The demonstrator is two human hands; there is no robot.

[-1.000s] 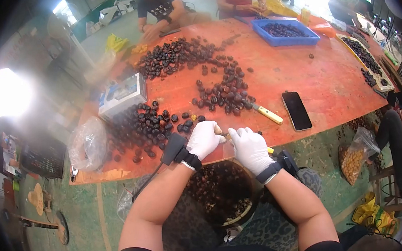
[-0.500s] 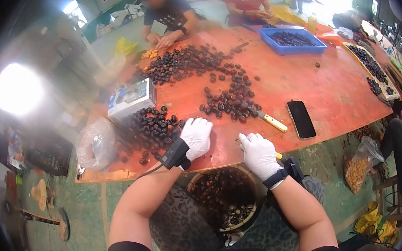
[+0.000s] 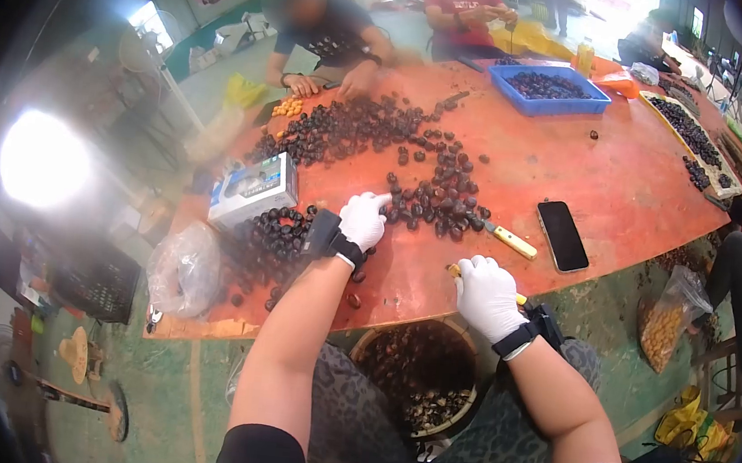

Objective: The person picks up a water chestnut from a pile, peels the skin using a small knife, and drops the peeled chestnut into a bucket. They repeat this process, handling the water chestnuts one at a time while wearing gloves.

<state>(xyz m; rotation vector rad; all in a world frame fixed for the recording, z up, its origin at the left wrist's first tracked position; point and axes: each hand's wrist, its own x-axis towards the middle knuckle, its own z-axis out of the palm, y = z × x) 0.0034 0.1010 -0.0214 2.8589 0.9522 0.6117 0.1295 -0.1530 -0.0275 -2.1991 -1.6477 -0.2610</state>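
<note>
My left hand (image 3: 363, 220), in a white glove, reaches over the table with its index finger stretched to the edge of a pile of dark glossy nuts (image 3: 437, 201). More dark nuts (image 3: 285, 227) lie beside and under its wrist. My right hand (image 3: 484, 290), gloved too, is closed around a yellow-handled tool (image 3: 521, 300); the handle's end sticks out by the wrist, and the fist hides most of the rest. A small yellowish bit (image 3: 455, 270) shows at the right fingertips. Below the table edge, between my knees, stands a round basket (image 3: 468, 404) with dark shell pieces inside.
A knife (image 3: 513, 241) and a black phone (image 3: 562, 236) lie right of the pile. A white box (image 3: 255, 190) and a clear plastic bag (image 3: 183, 271) are at left. Farther back are a blue tray (image 3: 565, 109) of nuts and a person (image 3: 332, 42) working across the table.
My left hand has moved forward to the central nut pile, its index finger now extended. My right hand stays closed near the table edge, turned slightly, with the yellowish bit more visible.
</note>
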